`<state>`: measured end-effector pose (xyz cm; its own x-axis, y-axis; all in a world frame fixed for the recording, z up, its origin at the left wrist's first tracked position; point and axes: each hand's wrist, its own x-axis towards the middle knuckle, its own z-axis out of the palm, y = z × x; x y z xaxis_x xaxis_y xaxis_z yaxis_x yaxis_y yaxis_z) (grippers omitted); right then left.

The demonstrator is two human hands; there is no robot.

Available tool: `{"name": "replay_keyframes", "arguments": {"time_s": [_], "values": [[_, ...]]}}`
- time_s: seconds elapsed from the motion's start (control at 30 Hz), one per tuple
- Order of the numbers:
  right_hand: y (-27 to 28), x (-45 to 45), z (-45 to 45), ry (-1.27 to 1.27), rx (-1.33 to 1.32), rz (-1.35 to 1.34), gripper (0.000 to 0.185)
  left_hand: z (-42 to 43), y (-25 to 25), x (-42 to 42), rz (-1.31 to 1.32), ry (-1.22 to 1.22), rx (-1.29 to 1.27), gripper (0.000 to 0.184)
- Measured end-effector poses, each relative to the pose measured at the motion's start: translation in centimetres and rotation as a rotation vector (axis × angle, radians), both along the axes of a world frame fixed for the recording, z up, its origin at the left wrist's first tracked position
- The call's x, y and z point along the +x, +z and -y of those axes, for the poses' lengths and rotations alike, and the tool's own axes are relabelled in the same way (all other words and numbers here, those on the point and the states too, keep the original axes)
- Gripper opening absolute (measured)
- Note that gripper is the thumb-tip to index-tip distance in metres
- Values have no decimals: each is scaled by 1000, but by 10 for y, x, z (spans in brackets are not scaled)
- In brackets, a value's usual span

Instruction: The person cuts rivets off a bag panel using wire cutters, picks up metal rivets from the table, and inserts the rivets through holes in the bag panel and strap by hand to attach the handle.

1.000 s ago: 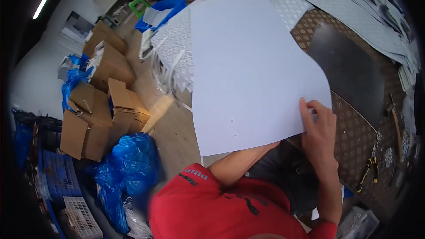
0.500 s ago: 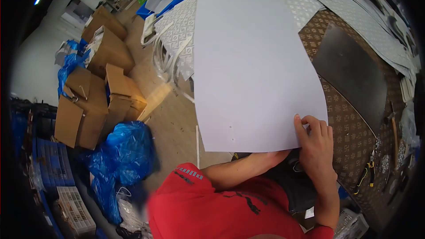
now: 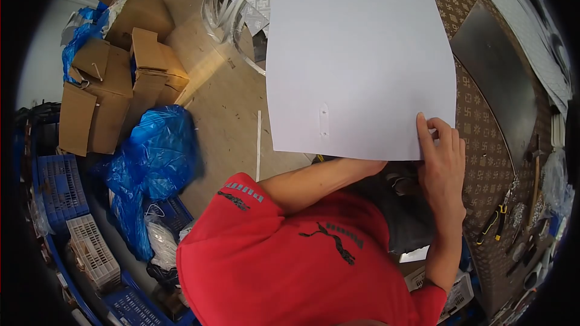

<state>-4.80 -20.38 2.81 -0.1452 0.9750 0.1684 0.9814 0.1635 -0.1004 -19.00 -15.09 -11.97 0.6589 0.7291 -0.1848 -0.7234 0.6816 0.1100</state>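
Observation:
A large pale sheet (image 3: 356, 54) extends from the top of the view down to just before my chest. Near its lower edge is a small elongated mark with two holes. My right hand (image 3: 442, 151) grips the sheet's lower right corner, thumb on top and fingers curled at the edge. My left forearm reaches under the lower edge, and the left hand is hidden beneath the sheet. To the right, a dark flat panel (image 3: 498, 72) lies on the brown patterned table (image 3: 474, 163).
Pliers (image 3: 492, 224) with yellow and black handles lie on the table at the right. Cardboard boxes (image 3: 112, 108), a blue plastic bag (image 3: 158, 151) and crates (image 3: 93, 247) stand on the left. Clear strips (image 3: 220, 15) hang at the table's far left edge.
The view has tilted down, so the boxes and table items appear higher. The sheet's lower edge also shows higher in view. My right hand keeps its hold on the corner.

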Motion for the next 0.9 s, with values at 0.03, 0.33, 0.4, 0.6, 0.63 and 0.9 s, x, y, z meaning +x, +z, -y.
{"name": "replay_keyframes", "arguments": {"time_s": [0.03, 0.33, 0.4, 0.6, 0.63, 0.9], "values": [[0, -1, 2, 2, 1, -3, 67, -1, -3, -2, 5, -1, 40, 27], [5, -4, 2, -5, -11, -113, 66, -13, 11, -21, 6, 0, 224, 25], [1, -3, 3, -20, -12, -121, 64, -16, 17, -21, -48, -23, 224, 25], [10, 16, 7, -103, 146, -83, 57, 3, 41, 0, -489, -98, 137, 29], [12, 24, 7, -169, 254, -52, 55, 5, 47, 1, -536, -188, 254, 29], [-20, 4, 93, -339, 392, -671, 25, 34, 88, 5, -581, -571, 447, 28]]}}
